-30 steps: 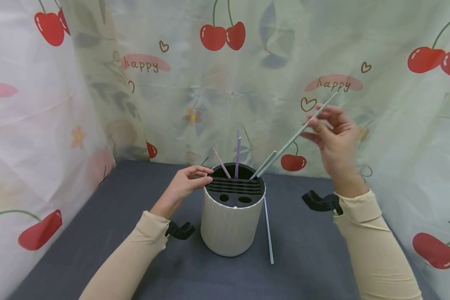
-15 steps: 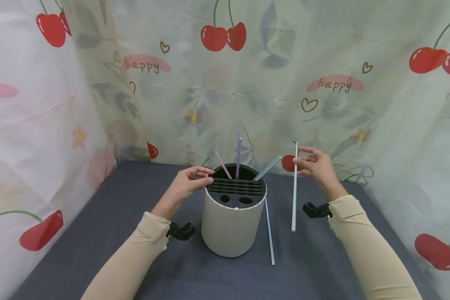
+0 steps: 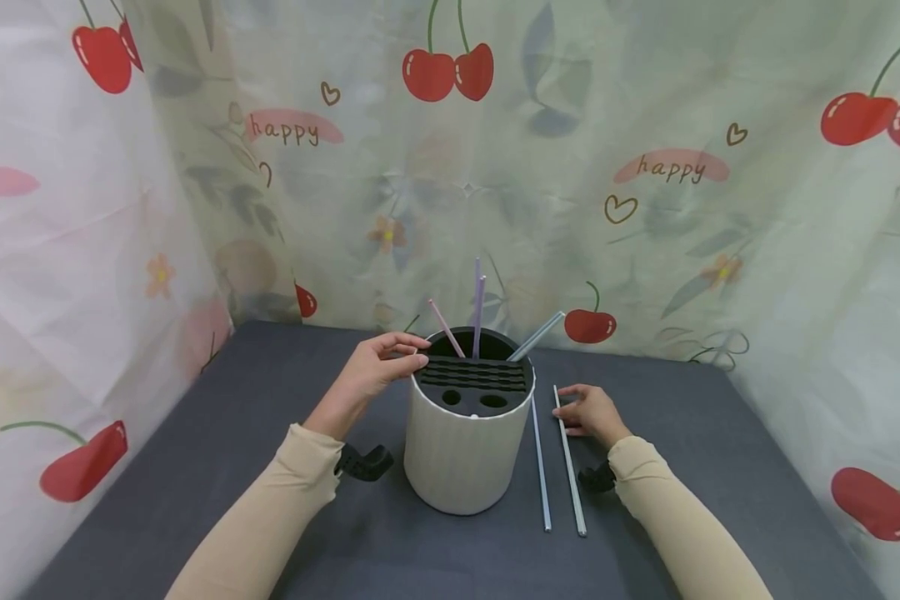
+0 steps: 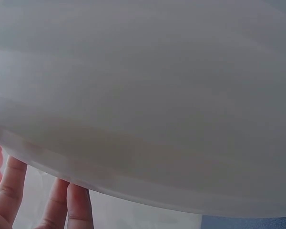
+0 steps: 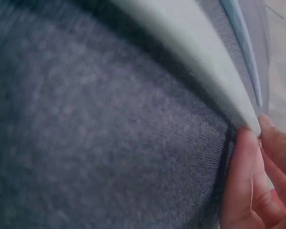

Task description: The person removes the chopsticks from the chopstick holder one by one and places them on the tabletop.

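A cream cylindrical pen holder (image 3: 459, 458) with a black slotted top stands upright on the dark table. My left hand (image 3: 367, 372) holds its rim on the left side, thumb and fingers at the edge. In the left wrist view the holder's wall (image 4: 143, 105) fills most of the picture, with fingertips (image 4: 78, 202) at its rim. My right hand (image 3: 594, 412) pinches a thin pale green stick (image 3: 572, 475) near its far end. The stick lies along the table, right of the holder. Between them is a light blue stick (image 3: 542, 475), roughly parallel.
In the holder's rear compartment lean purple sticks (image 3: 479, 304), a pink stick (image 3: 446, 327) and light blue sticks (image 3: 537, 335). Behind the dark grey table (image 3: 690, 475) hangs a curtain (image 3: 465, 217) printed with cherries.
My right hand has drawn the pale green stick out of the holder, turned it upright, then brought it down to the table beside the blue stick. My left hand stays at the rim.
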A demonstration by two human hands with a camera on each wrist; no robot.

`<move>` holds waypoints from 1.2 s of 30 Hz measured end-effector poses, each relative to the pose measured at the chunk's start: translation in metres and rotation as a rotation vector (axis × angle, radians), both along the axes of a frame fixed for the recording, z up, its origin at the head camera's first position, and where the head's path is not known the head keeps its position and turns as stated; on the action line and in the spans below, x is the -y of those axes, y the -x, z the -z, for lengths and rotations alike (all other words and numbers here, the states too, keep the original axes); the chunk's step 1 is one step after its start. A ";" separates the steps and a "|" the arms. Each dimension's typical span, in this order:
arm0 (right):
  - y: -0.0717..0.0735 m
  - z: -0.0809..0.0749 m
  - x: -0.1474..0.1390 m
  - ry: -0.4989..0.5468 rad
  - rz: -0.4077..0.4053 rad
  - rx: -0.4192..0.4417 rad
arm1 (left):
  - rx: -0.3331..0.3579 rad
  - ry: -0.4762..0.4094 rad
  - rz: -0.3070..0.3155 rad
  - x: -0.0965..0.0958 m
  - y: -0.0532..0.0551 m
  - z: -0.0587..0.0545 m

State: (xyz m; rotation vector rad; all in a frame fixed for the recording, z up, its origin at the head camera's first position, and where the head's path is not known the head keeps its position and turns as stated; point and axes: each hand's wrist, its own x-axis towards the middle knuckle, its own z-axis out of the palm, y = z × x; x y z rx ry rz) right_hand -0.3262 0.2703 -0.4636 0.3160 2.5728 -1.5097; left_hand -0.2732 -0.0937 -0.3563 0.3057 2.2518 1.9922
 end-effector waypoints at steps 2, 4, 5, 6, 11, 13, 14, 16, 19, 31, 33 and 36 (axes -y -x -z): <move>0.000 0.004 0.000 -0.013 -0.001 -0.002 | -0.002 -0.001 0.002 0.000 0.000 -0.001; 0.001 0.006 0.000 -0.025 -0.004 -0.002 | -0.004 -0.002 0.003 0.000 0.000 -0.001; 0.000 0.006 0.001 -0.031 -0.006 0.000 | -0.004 -0.002 0.002 0.000 0.000 -0.001; 0.001 0.006 0.001 -0.034 -0.006 0.001 | -0.005 -0.001 0.001 0.000 0.000 -0.001; 0.001 0.007 0.003 -0.041 -0.009 0.011 | 0.000 0.001 -0.001 0.001 0.000 0.000; 0.000 0.007 0.003 -0.044 -0.014 0.012 | 0.001 -0.003 -0.003 0.001 0.001 0.000; 0.000 0.006 0.003 -0.048 -0.017 0.012 | -0.002 -0.001 -0.001 0.001 0.001 0.000; -0.001 0.005 0.004 -0.051 -0.008 0.019 | -0.007 0.000 0.001 0.001 0.001 0.000; -0.001 0.004 0.005 -0.060 -0.009 0.020 | -0.013 0.006 0.005 0.002 0.001 0.000; 0.000 0.004 0.005 -0.058 0.003 0.048 | 0.001 0.001 0.007 0.001 0.001 0.001; 0.002 0.004 0.004 -0.057 0.008 0.052 | -0.003 -0.003 0.005 0.001 0.001 0.000; 0.002 -0.001 0.002 -0.030 0.010 0.057 | -0.011 -0.005 0.008 0.000 0.001 0.001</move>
